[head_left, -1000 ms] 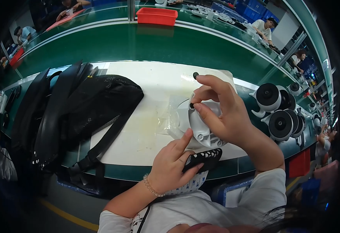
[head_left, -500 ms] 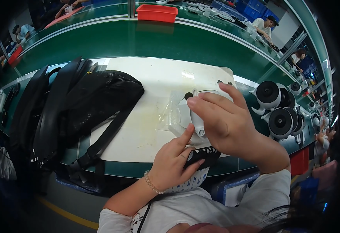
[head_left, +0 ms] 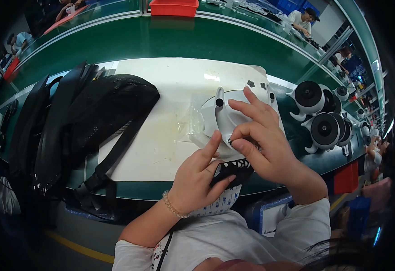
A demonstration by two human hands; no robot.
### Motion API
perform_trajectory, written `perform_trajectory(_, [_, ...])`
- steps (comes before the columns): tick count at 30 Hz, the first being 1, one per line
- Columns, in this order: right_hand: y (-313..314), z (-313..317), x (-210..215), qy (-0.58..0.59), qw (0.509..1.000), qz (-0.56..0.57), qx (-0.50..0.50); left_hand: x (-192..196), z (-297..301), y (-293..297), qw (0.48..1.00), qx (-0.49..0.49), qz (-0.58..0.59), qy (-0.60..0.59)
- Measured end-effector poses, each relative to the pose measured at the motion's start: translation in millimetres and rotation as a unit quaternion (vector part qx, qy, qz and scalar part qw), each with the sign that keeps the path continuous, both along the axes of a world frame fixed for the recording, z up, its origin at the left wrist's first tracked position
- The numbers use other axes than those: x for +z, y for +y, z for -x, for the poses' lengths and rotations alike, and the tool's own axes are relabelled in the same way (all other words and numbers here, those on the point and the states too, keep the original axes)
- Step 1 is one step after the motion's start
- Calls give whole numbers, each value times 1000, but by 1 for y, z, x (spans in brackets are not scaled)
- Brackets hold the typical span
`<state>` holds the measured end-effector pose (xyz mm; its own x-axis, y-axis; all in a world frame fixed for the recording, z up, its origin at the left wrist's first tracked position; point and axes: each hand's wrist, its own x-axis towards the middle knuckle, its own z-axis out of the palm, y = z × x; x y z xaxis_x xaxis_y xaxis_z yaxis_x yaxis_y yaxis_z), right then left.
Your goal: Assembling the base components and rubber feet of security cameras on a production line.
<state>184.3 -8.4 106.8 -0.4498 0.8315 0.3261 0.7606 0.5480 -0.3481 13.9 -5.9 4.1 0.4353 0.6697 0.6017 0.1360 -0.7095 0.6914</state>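
A white plastic part [head_left: 224, 118] with several curved arms lies in front of me, partly over clear plastic wrap [head_left: 189, 125]. A black round pad [head_left: 219, 103] shows on its far arm. My left hand [head_left: 198, 177] grips a curled sheet of black pads [head_left: 231, 170] with white gaps and a printed white backing; its index finger points up beside the part. My right hand [head_left: 265, 144] pinches a small dark piece between thumb and index finger at the part's near end, its other fingers raised. The fingers partly hide that end.
A black mesh bag with straps [head_left: 102, 108] covers the left of the white board [head_left: 147, 158]. Several white parts with black discs [head_left: 324, 128] stand at the right. A red bin [head_left: 174, 8] sits at the back. Co-workers are beyond the bench.
My right hand has moved from above the part toward its near end, fingers now pinched there. The far arm with its black pad has come into view. The left hand keeps its grip.
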Motion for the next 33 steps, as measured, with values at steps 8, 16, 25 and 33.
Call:
perform_trajectory(8, [-6,-1,-21,-26,984,-177,0,-1,0,0,1000,2,-2,13])
perform_trajectory(16, [-19,-4,-17,-148,967,-209,-4,1,0,-2,999,16,28,5])
perform_trajectory(25, [-37,-3,-31,-11,995,-95,9,-6,2,-1,997,-23,3,-68])
perform_trajectory(33, [-43,5,-35,14,982,-186,6,-7,3,2,995,7,-66,-72])
